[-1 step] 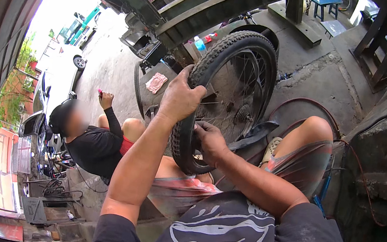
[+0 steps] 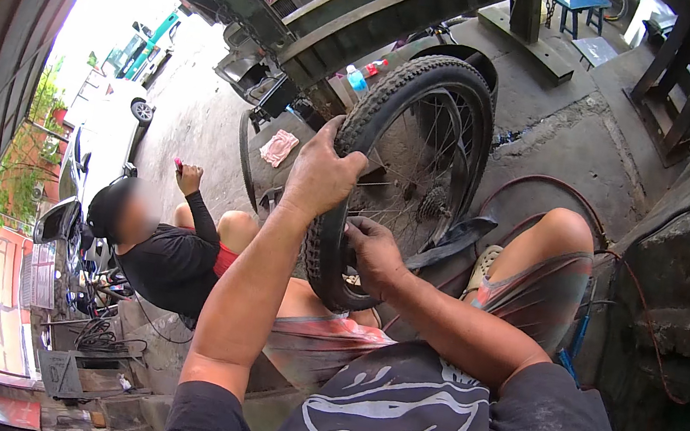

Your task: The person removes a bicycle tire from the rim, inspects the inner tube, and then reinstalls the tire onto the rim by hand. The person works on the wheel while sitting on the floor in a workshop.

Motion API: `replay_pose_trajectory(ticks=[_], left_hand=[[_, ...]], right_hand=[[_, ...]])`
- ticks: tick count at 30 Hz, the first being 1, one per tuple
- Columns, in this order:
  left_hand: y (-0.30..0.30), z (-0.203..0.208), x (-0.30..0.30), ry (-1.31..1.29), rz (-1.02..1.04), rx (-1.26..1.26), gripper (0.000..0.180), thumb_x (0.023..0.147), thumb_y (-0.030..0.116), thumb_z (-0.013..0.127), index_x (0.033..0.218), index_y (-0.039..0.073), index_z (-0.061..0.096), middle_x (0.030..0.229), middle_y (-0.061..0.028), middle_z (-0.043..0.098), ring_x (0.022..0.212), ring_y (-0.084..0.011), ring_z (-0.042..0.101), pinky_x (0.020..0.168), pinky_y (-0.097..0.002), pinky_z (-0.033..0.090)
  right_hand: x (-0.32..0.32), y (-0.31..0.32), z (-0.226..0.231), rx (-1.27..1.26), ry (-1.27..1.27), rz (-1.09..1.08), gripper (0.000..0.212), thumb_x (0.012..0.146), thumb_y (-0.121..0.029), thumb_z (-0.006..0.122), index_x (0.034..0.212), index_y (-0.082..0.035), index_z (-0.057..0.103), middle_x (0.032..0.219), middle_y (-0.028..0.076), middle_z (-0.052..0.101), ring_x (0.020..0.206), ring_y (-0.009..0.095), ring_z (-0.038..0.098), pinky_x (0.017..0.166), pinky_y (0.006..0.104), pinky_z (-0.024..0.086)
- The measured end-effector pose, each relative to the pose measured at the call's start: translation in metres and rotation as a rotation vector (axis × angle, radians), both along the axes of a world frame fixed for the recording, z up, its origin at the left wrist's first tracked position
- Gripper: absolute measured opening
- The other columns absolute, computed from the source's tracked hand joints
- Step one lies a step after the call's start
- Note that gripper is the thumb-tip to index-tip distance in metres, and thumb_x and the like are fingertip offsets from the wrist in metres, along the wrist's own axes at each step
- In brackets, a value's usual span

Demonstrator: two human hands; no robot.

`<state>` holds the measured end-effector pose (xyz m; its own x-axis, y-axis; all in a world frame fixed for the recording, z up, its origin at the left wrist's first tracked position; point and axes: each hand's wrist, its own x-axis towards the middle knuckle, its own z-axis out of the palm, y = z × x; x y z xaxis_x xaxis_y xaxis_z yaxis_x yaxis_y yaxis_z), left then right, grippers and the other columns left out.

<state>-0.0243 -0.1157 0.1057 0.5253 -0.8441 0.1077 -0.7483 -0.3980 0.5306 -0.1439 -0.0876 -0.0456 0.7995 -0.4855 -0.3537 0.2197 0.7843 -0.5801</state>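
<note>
A bicycle wheel with a knobby black tyre stands upright between my knees, tilted a little. My left hand is closed round the tyre at its upper left side, thumb on the sidewall and fingers mostly hidden behind the tread. Lower down, my right hand pinches the tyre's inner edge by the rim; its fingertips are partly hidden. Spokes and a rear sprocket cluster show inside the wheel. A limp black rubber strip, perhaps an inner tube, hangs at the wheel's lower right.
To the left sits another person in a black top, one hand raised with a small pink thing. Green metal beams cross beyond the wheel. A pink cloth lies on the ground. A red hose curves by a concrete block at right.
</note>
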Motion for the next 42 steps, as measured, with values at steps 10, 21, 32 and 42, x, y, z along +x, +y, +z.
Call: replay_pose_trajectory(ticks=[10,21,32,42], left_hand=[[-0.009,-0.004,0.029,0.142,-0.063,-0.038,0.092,0.084,0.034,0.084,0.162,-0.004,0.053,0.148,-0.0307,0.071,0.138,-0.0398,0.07,0.119,-0.0454,0.053],[0.073,-0.05,0.018,0.148,0.013,-0.105,0.078,0.08,0.028,0.087,0.145,-0.008,0.064,0.12,-0.0288,0.08,0.116,-0.0389,0.079,0.105,-0.0436,0.059],[0.045,-0.032,0.026,0.318,0.047,-0.062,0.057,0.082,0.025,0.078,0.129,-0.006,0.073,0.111,-0.0232,0.081,0.102,-0.0343,0.077,0.097,-0.043,0.059],[0.041,-0.043,0.031,0.169,0.068,-0.117,0.052,0.088,0.034,0.084,0.124,-0.004,0.078,0.108,-0.0211,0.084,0.098,-0.0319,0.08,0.096,-0.0435,0.06]], right_hand=[[-0.016,-0.012,-0.015,-0.447,-0.215,0.261,0.044,0.1,-0.006,0.075,0.143,0.003,0.068,0.123,0.011,0.078,0.113,0.019,0.072,0.106,0.0405,0.057],[-0.026,0.017,-0.052,-0.474,0.084,0.138,0.036,0.109,-0.009,0.071,0.142,0.003,0.073,0.121,0.012,0.081,0.108,0.019,0.073,0.101,0.0355,0.057],[-0.011,-0.004,-0.017,-0.186,-0.055,0.395,0.04,0.095,0.0,0.062,0.133,0.004,0.074,0.114,0.011,0.079,0.105,0.021,0.075,0.097,0.0361,0.061],[-0.001,-0.02,-0.022,-0.766,0.08,0.335,0.035,0.092,-0.009,0.077,0.124,0.005,0.077,0.108,0.014,0.083,0.103,0.025,0.079,0.097,0.0401,0.061]])
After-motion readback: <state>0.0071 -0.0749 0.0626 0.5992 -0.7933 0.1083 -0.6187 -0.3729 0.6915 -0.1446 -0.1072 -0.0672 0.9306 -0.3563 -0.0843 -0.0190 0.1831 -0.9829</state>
